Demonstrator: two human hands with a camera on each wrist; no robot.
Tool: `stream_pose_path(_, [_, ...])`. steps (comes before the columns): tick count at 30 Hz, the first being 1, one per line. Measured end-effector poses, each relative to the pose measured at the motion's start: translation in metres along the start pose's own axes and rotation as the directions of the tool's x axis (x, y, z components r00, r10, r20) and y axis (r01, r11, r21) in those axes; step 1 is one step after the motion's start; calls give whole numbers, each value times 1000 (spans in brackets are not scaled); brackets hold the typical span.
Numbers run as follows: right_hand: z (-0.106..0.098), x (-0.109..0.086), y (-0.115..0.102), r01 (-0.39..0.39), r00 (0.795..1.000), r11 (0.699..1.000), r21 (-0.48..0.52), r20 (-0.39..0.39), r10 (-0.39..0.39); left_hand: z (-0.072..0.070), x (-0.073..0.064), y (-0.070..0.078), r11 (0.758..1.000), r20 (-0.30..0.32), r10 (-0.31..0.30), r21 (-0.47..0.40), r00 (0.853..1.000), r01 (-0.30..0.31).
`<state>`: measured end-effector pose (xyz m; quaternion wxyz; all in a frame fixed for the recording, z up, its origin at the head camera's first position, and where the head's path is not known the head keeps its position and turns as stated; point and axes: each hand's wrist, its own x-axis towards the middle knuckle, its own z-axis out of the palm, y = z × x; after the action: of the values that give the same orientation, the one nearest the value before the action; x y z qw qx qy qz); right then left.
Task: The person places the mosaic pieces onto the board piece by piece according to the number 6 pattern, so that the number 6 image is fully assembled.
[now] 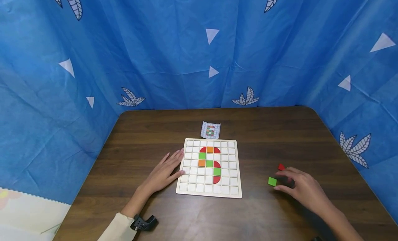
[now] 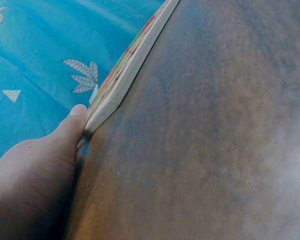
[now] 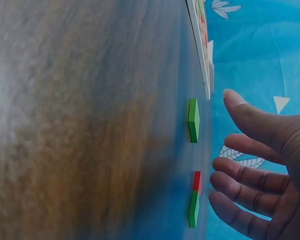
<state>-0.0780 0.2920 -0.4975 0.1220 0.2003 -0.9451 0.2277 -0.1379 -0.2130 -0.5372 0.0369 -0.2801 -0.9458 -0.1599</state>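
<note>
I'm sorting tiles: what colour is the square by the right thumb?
The square is green, clearest in head view.

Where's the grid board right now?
Head view: the grid board lies near the middle of the table, left hand touching its left edge, printed card just beyond its far edge.

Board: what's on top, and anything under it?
On the board: four red pieces, three green pieces and two orange pieces. Anything beneath is covered and can't be seen.

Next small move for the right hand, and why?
Probably pinch the green tile: it lies loose on the table beside the thumb, the right hand is open and holds nothing, and the left hand touches the board.
</note>
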Motion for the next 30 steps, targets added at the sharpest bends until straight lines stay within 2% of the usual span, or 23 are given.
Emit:
stream_pose_path(14, [5,3,-2,-80,991,996,-26,102,82,1,0,0,1000,9,-4,-2,1000,4])
stream_pose_path(30, [10,6,0,-63,991,997,-47,113,67,-1,0,0,1000,2,4,-6,1000,-4])
